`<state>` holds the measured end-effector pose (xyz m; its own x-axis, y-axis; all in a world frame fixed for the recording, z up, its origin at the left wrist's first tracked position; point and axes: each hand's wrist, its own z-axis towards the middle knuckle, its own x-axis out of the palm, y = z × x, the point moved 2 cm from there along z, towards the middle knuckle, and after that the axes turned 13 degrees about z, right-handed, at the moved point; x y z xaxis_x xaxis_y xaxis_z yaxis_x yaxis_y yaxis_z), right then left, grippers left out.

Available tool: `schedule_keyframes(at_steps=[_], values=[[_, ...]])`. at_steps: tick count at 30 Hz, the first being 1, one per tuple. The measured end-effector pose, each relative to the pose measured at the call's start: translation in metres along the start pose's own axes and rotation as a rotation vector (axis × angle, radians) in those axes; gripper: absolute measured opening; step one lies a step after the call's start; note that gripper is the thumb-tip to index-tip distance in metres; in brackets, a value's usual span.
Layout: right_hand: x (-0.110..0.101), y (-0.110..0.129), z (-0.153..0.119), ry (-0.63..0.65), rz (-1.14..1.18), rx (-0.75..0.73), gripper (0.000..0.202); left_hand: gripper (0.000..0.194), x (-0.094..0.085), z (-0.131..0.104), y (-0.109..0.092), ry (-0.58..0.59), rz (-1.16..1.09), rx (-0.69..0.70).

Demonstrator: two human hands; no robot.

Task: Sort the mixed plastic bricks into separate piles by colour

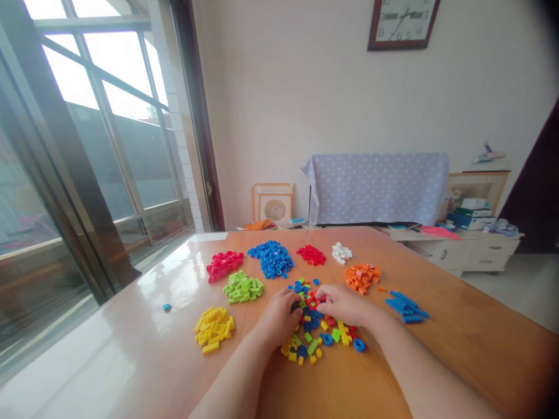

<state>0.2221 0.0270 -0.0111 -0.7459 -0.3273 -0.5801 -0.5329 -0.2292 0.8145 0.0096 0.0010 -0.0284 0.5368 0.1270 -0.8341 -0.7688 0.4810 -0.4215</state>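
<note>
A mixed pile of small plastic building bricks (312,344), in blue, red, yellow and green, lies in front of me on the wooden table (244,378). At its left side my left hand (279,314) curls over the pieces, thumb and fingers bent inward; what is between them is hidden. My right hand (343,304) reaches in from the right, its bent fingertips on red bricks (312,300) in the pile's upper part. Blue round pieces (358,345) and yellow bricks (343,333) lie below the right hand.
Sorted heaps ring the pile: yellow (213,327), lime green (243,287), pink-red (224,266), blue (271,259), red (311,255), white (341,252), orange (363,277) and long blue bricks (406,306). A lone blue piece (166,307) lies left. A glass window (117,128) borders the table's left.
</note>
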Motion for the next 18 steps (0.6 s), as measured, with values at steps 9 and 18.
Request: schedule_keyframes(at_steps=[9,18], values=[[-0.004,-0.019,0.009,0.016,0.088,-0.025,0.030,0.028,0.004,0.003,0.007,-0.001,-0.011,-0.032],[-0.004,-0.018,0.009,0.030,0.102,-0.083,0.033,0.033,0.009,0.003,0.012,-0.070,-0.076,-0.070]])
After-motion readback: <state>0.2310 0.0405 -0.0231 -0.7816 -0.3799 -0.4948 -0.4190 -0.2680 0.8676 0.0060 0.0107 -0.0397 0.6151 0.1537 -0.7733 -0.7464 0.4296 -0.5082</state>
